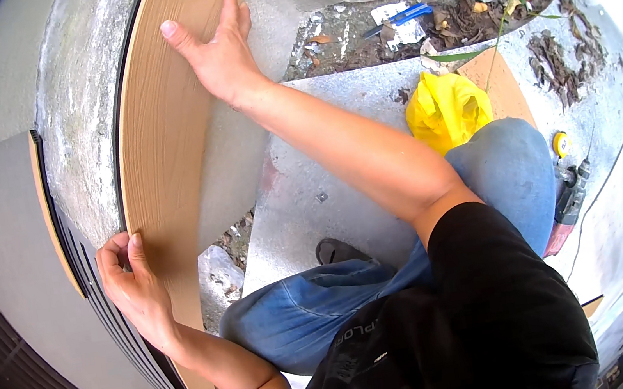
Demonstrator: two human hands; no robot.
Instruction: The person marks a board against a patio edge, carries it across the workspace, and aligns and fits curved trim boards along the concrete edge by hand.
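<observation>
A long tan wood-grain board (153, 129) stands along the left, its dark edge against a weathered concrete ledge (81, 91). Low on this board, my left hand (135, 288) pinches its outer edge, thumb on the tan face and fingers curled over the side. Farther up, my right hand (221, 57) lies against the face with thumb and fingers spread. Beyond the ledge, black ribbed strips (106, 308) run beside another tan-edged piece (55, 220).
Behind my right arm sit a yellow plastic bag (448, 109) and a tan offcut (498, 87). A blue utility knife (399, 19) lies on littered soil. By my knee are a tape measure (561, 144) and a corded power drill (570, 200). Green stems (504, 15) hang over the right.
</observation>
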